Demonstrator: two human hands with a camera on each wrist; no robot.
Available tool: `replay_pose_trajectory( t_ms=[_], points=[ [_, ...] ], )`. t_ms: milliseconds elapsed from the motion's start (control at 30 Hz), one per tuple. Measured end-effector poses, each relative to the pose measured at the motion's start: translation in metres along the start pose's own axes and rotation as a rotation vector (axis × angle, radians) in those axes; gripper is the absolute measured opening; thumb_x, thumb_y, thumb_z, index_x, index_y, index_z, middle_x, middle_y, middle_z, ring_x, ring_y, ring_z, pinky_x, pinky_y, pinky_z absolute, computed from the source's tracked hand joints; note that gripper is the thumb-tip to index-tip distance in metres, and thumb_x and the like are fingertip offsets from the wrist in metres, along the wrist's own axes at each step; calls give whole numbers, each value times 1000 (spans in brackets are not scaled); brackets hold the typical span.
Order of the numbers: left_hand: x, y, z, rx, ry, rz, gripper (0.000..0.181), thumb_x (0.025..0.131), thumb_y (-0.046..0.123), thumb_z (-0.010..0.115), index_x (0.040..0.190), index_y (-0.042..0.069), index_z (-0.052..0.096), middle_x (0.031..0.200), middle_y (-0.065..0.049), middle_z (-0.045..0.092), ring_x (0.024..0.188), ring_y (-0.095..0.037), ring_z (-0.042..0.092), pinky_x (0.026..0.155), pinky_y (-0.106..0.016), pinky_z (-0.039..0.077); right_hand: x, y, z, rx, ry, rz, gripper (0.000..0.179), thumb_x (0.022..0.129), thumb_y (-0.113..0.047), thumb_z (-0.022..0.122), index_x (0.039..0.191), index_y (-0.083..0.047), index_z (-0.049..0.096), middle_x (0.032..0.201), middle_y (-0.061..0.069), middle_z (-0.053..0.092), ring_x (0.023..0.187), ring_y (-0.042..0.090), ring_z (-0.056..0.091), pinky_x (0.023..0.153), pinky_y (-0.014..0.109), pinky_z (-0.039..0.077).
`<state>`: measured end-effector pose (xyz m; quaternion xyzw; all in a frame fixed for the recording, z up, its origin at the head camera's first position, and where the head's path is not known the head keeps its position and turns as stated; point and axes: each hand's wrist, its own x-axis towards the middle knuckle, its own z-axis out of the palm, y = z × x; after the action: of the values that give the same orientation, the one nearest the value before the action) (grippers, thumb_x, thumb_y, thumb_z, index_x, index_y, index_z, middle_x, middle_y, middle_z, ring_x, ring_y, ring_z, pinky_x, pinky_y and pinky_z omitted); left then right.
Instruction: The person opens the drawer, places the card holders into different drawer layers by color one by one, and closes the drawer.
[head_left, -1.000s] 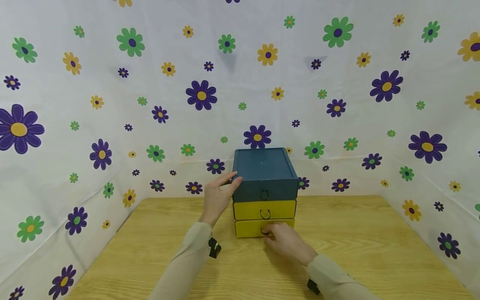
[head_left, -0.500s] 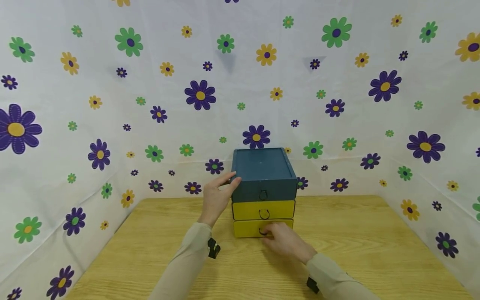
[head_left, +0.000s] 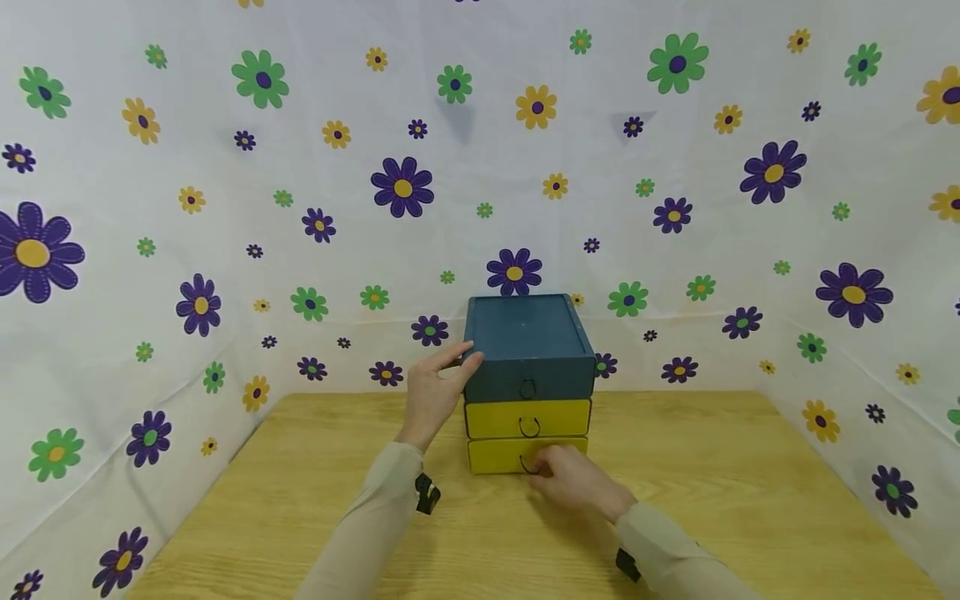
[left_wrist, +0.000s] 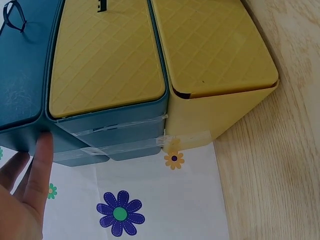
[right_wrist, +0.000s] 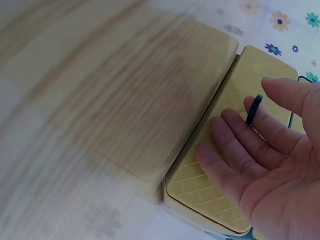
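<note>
A three-tier drawer unit (head_left: 525, 325) has a blue top drawer (head_left: 491, 382), a yellow middle drawer (head_left: 491, 419) and a yellow bottom drawer (head_left: 491, 457), each with a black loop handle. My left hand (head_left: 431, 404) touches the unit's upper left side with straight fingers. In the left wrist view a fingertip presses the blue casing (left_wrist: 75, 142). My right hand (head_left: 573, 479) is at the bottom drawer, its index finger hooked through the black loop handle (right_wrist: 254, 111) and the other fingers bent near the drawer front. The thumb stays apart from the loop.
The unit stands on a wooden table (head_left: 712, 500), close to a white flower-patterned cloth (head_left: 315, 267) that hangs behind and along both sides. Clear tape (left_wrist: 120, 125) runs across the side of the casing. Dark straps (head_left: 428, 494) show under the sleeves.
The right hand's fingers have shifted slightly to the right at the bottom handle, so more of the loop shows. The left hand and the drawers look unchanged.
</note>
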<state>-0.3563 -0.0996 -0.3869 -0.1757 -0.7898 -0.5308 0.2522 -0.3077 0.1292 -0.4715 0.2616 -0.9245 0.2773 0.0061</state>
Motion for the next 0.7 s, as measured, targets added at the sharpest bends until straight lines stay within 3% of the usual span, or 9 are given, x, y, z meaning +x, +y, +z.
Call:
replay_pose_trajectory(
  t_ms=[300, 467, 700],
  points=[
    [2, 1, -3, 2, -2, -15, 47, 86, 55, 68, 124, 27, 70, 127, 3, 67, 108, -16, 64, 90, -39, 56, 6, -5, -1, -32, -17, -18, 12, 92, -14, 67, 81, -9, 64, 65, -6, 48, 54, 5, 40, 51, 20, 32],
    [2, 1, -4, -3, -13, -12, 47, 86, 54, 68, 123, 26, 70, 127, 3, 67, 107, -16, 64, 90, -39, 56, 7, -6, -1, -30, -5, 13, 8, 91, -13, 68, 90, -6, 68, 74, -3, 58, 61, 8, 46, 56, 21, 38],
    [1, 0, -4, 11, -15, -8, 47, 86, 54, 68, 123, 25, 70, 127, 3, 67, 108, -15, 64, 89, -40, 56, 5, -5, -3, -10, -21, 28, 19, 92, -18, 67, 107, -6, 69, 92, 2, 69, 75, 9, 58, 66, 27, 50]
  ],
)
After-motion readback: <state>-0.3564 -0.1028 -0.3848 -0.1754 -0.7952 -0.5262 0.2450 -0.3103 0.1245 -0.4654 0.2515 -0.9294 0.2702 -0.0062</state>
